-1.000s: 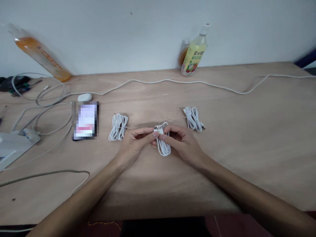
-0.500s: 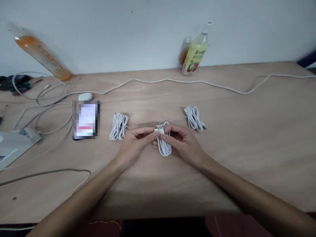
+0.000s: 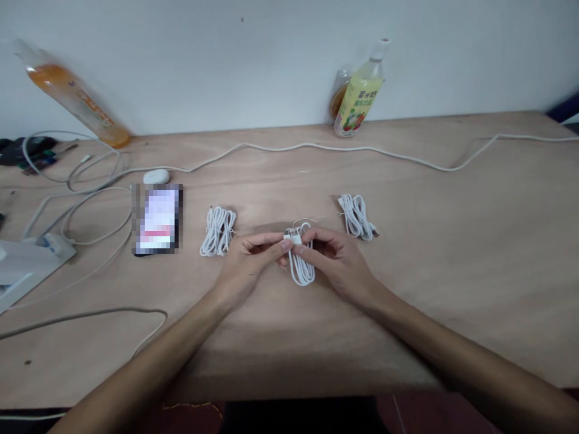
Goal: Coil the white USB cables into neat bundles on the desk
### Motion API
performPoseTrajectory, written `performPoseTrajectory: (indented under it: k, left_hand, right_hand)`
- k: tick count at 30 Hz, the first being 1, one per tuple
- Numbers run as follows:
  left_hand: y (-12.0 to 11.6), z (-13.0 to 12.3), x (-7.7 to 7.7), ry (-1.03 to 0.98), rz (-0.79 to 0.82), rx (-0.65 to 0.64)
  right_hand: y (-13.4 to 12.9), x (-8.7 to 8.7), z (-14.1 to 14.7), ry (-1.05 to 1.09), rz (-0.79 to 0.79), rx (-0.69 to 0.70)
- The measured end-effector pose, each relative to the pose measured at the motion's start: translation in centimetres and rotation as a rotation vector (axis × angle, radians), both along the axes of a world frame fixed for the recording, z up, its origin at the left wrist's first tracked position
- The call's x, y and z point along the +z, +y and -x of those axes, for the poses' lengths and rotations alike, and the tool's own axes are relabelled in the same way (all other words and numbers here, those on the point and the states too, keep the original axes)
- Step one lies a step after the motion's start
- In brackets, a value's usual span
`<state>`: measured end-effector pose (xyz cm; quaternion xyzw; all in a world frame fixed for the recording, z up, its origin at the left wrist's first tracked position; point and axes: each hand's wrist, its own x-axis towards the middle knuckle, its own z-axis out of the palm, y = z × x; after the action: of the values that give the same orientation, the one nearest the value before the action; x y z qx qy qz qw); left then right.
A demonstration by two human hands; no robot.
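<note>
A coiled white USB cable (image 3: 302, 271) is held between my two hands, low over the middle of the table. My left hand (image 3: 253, 253) pinches it near the USB plug with thumb and forefinger. From the other side, my right hand (image 3: 332, 256) grips the same coil by its upper end. The metal plug end points away from me, and a thin white tie sticks out past it. A bundled white cable (image 3: 218, 231) lies just left of my left hand. Another tied white cable (image 3: 355, 217) rests beyond my right hand.
At the left are a phone (image 3: 158, 220), a white earbud case (image 3: 156, 176), a white power strip (image 3: 31, 265) and loose cables. An orange drink bottle (image 3: 79, 102) and a yellow drink bottle (image 3: 358, 99) lean by the wall. A long white cord (image 3: 312, 144) crosses the table's back.
</note>
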<state>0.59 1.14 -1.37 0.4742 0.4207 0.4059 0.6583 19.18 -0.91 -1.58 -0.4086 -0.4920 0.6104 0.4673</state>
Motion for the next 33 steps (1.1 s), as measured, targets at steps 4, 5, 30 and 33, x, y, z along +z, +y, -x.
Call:
performPoseTrajectory:
  k: [4,5,30,33]
  left_hand:
    - [-0.02,0.02,-0.12,0.001,-0.007,0.004]
    - [-0.03,0.02,-0.1,0.001,-0.008,0.007]
    - [-0.05,0.0,0.15,-0.002,-0.003,0.0]
    - [-0.08,0.04,0.15,0.008,-0.001,0.005]
  right_hand:
    - [0.0,-0.04,0.0,0.004,-0.005,0.002]
    - [-0.01,-0.06,-0.03,-0.001,-0.006,-0.001]
    - [-0.11,-0.1,-0.16,-0.01,-0.002,0.017]
    - [-0.12,-0.18,-0.19,-0.021,-0.014,0.004]
